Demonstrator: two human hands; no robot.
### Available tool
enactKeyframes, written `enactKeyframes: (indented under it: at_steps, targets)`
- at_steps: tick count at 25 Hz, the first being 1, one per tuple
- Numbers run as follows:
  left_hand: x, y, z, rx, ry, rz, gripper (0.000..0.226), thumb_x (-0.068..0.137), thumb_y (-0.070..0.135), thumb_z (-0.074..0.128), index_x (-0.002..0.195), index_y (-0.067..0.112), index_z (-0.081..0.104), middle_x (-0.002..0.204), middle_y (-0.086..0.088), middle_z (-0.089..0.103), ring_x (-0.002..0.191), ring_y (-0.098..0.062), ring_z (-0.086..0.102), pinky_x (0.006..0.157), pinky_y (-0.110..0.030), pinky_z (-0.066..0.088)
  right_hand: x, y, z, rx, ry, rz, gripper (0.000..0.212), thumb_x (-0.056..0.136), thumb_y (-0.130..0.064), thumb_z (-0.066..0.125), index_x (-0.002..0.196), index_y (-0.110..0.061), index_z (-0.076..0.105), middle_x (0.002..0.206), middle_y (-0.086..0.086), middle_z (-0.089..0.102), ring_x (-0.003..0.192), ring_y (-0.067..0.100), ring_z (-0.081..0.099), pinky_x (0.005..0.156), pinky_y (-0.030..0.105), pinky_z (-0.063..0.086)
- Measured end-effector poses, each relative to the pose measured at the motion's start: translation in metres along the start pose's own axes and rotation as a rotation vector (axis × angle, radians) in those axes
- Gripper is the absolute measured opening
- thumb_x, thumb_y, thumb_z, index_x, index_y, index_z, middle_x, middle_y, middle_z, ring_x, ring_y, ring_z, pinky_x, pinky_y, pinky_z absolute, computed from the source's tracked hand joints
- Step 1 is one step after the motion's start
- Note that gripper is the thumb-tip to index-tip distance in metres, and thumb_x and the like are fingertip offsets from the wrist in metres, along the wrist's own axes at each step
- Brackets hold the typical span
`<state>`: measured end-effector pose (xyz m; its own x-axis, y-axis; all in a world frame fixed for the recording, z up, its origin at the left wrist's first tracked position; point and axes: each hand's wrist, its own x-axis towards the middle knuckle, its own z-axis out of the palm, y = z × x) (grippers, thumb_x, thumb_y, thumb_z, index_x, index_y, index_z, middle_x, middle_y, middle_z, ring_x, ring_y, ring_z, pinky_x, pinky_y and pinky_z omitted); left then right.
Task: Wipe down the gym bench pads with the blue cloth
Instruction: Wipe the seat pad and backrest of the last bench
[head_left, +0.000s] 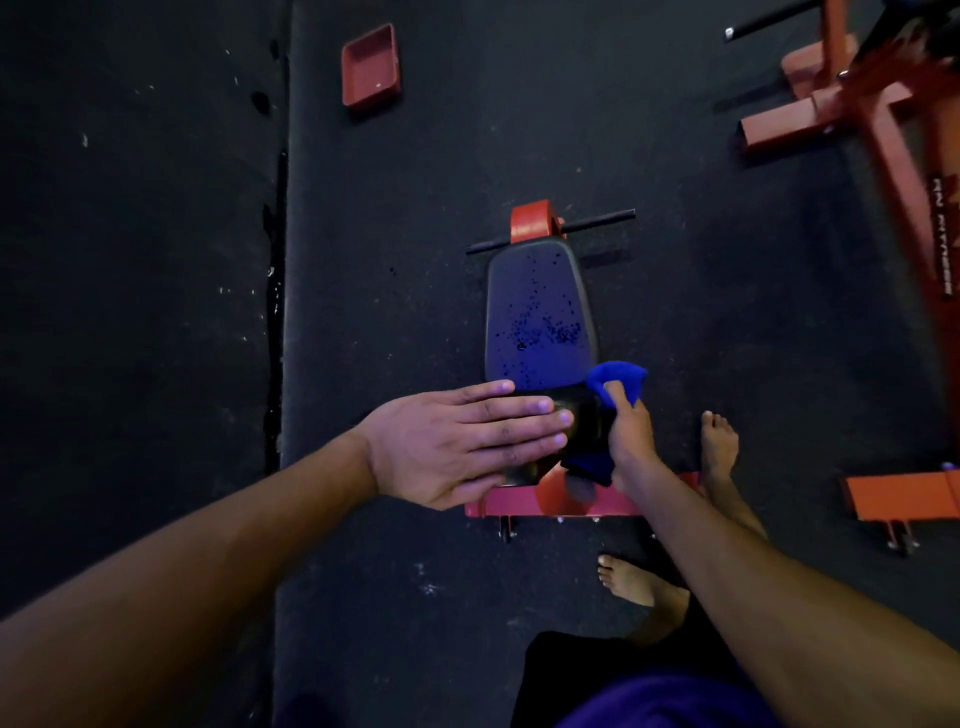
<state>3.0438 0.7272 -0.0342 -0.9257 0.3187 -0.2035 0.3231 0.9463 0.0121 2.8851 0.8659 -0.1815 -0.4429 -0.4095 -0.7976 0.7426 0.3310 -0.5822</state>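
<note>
Right hand (626, 441) grips crumpled blue cloth (618, 382) at near right corner of long black droplet-speckled bench pad (537, 312). Left hand (457, 441) flat, fingers straight, on the near small pad (587, 426). Long pad's axis runs away from the cloth hand, so likely wipe forward.

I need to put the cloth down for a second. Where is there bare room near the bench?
Bare floor lies left of the long pad, up to the floor seam, and right of it toward the red frame. The near pad is crowded: left hand flat on it, right hand gripping the blue cloth.
</note>
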Motion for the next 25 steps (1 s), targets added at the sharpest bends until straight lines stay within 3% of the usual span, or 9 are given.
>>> enactKeyframes:
  at_steps: [5,8,10,13,15,18,20,21,25]
  targets:
    - [-0.001,0.001,0.003,0.021,0.019,-0.014,0.063,0.104,0.031,0.044,0.16,0.01,0.025,0.169,-0.006,0.02,0.157,-0.02,0.016,0.129,-0.042,0.013,-0.034,-0.018,-0.004,0.017,-0.068,-0.007,0.016,0.089,-0.03,0.054,0.088,-0.022,0.067,0.081,0.003,0.067,0.078,0.021,0.062,0.068,0.034,0.051]
    - [0.0,0.001,0.003,0.009,0.024,-0.006,0.066,0.102,0.031,0.047,0.161,0.01,0.025,0.169,-0.007,0.018,0.158,-0.02,0.015,0.129,-0.042,0.012,-0.072,-0.015,-0.003,0.01,-0.09,-0.172,0.021,0.082,-0.044,0.053,0.09,-0.031,0.067,0.089,0.005,0.069,0.084,0.019,0.064,0.078,0.038,0.051]
    - [-0.001,-0.001,0.002,-0.001,0.03,-0.005,0.068,0.1,0.031,0.05,0.161,0.011,0.024,0.169,-0.007,0.017,0.158,-0.021,0.015,0.129,-0.042,0.012,-0.077,-0.007,-0.008,-0.049,-0.073,-0.304,0.034,0.08,-0.052,0.052,0.103,-0.032,0.066,0.099,0.001,0.071,0.093,0.011,0.065,0.086,0.031,0.049]
    - [0.0,0.004,-0.003,-0.022,0.017,-0.029,0.073,0.096,0.029,0.057,0.16,0.012,0.027,0.169,-0.007,0.021,0.157,-0.021,0.016,0.129,-0.043,0.015,-0.068,-0.008,-0.026,-0.183,-0.107,-0.386,0.021,0.095,-0.031,0.056,0.113,-0.023,0.062,0.106,-0.004,0.068,0.093,-0.008,0.063,0.09,0.021,0.046]
    - [0.002,0.006,-0.006,-0.04,-0.005,-0.051,0.075,0.094,0.03,0.059,0.16,0.014,0.028,0.169,-0.006,0.022,0.158,-0.021,0.015,0.129,-0.043,0.015,-0.075,-0.029,-0.038,-0.242,-0.13,-0.318,0.013,0.099,-0.015,0.057,0.102,-0.026,0.065,0.102,-0.001,0.071,0.095,0.003,0.067,0.086,0.023,0.05]
    - [0.002,0.015,-0.007,-0.009,0.011,-0.143,0.071,0.097,0.036,0.059,0.16,0.019,0.032,0.169,-0.002,0.023,0.158,-0.021,0.015,0.128,-0.048,0.015,-0.09,-0.062,-0.065,-0.141,-0.139,-0.17,0.01,0.098,-0.017,0.058,0.101,-0.017,0.068,0.09,0.013,0.071,0.081,0.017,0.066,0.078,0.01,0.051]
    - [0.011,0.039,-0.004,0.008,0.118,-0.273,0.064,0.099,0.042,0.056,0.157,0.022,0.039,0.166,-0.001,0.033,0.157,-0.021,0.019,0.126,-0.055,0.014,-0.102,-0.079,-0.083,-0.077,-0.154,-0.127,0.022,0.093,-0.022,0.063,0.113,-0.014,0.07,0.1,0.014,0.074,0.091,0.027,0.068,0.097,0.034,0.053]
    - [0.023,0.058,-0.003,-0.016,0.208,-0.357,0.061,0.1,0.046,0.055,0.155,0.022,0.043,0.162,-0.001,0.04,0.155,-0.02,0.025,0.125,-0.057,0.016,-0.11,-0.087,-0.091,-0.056,-0.147,-0.131,0.025,0.092,-0.022,0.064,0.114,-0.014,0.07,0.103,0.013,0.074,0.094,0.03,0.067,0.096,0.042,0.053]
    - [0.11,0.136,-0.014,-0.337,0.464,-0.528,0.076,0.091,0.059,0.066,0.153,0.026,0.039,0.156,-0.002,0.045,0.142,-0.02,0.046,0.116,-0.041,0.039,-0.134,-0.107,-0.106,-0.062,-0.176,-0.193,0.021,0.097,-0.018,0.056,0.113,-0.01,0.068,0.095,0.016,0.072,0.083,0.026,0.064,0.072,0.035,0.053]
